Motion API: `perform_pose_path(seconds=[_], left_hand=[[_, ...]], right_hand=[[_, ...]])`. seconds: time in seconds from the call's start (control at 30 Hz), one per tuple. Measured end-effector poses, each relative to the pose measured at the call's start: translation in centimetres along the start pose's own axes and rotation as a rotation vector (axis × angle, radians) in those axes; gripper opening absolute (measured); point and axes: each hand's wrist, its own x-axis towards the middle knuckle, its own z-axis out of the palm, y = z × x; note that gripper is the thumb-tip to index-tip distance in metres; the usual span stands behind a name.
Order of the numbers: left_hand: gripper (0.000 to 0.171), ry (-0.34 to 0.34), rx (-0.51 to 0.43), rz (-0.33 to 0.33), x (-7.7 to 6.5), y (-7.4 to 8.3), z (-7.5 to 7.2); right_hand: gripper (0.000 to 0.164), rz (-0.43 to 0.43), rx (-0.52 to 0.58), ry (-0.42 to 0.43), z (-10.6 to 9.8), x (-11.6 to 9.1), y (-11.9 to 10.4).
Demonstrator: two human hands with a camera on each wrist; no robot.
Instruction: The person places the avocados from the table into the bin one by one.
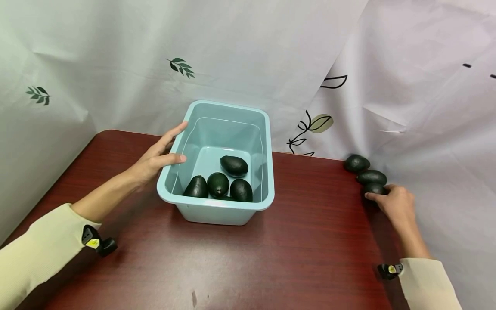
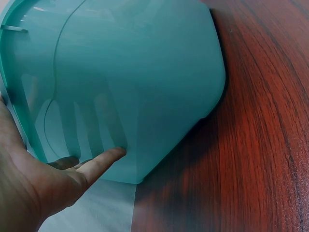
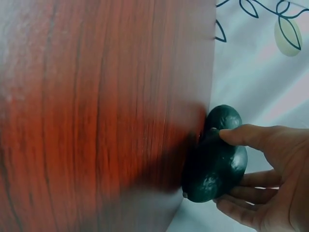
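A light blue plastic bin [image 1: 217, 204] stands on the table, with several dark green avocados [image 1: 234, 166] on its floor. My left hand [image 1: 156, 159] holds the bin's left side, thumb over the rim. In the left wrist view, fingers [image 2: 104, 163] touch the bin's outer wall [image 2: 145, 72]. At the table's right edge, my right hand [image 1: 398, 206] grips an avocado [image 1: 373, 188] between thumb and fingers. Two more avocados sit just behind it in a row, a middle one [image 1: 372, 176] and a far one [image 1: 357, 163]. The right wrist view shows the thumb [image 3: 236, 135] on top of the gripped avocado [image 3: 207, 176].
The dark red wooden table [image 1: 310, 241] spreads in front of and around the bin. A white curtain [image 1: 248, 51] with leaf prints hangs behind the table and along its sides, close to the row of avocados. A small dark mark [image 1: 194, 298] shows near the front.
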Motion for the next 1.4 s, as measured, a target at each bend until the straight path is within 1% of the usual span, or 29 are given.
perform_pose_path(seconds=[0.23, 0.6, 1.0, 1.2, 1.4], left_hand=[[0.092, 0.003, 0.005, 0.000, 0.0, 0.0, 0.0], [0.092, 0.002, 0.002, 0.002, 0.0, -0.1, -0.1], [0.092, -0.001, 0.001, 0.007, 0.2, -0.1, -0.1], [0.092, -0.002, 0.004, 0.011, 0.2, -0.1, -0.1], [0.092, -0.002, 0.001, 0.013, 0.1, -0.1, -0.1]], right_hand=[[0.079, 0.015, 0.027, -0.002, -0.2, -0.2, -0.3], [0.075, 0.025, 0.046, 0.011, -0.7, 0.1, -0.6], [0.084, 0.063, 0.054, -0.012, -1.7, -0.2, -1.8], [0.081, 0.067, 0.057, 0.003, -2.1, -0.4, -2.3], [0.080, 0.066, 0.056, 0.000, -2.3, -0.5, -2.7]])
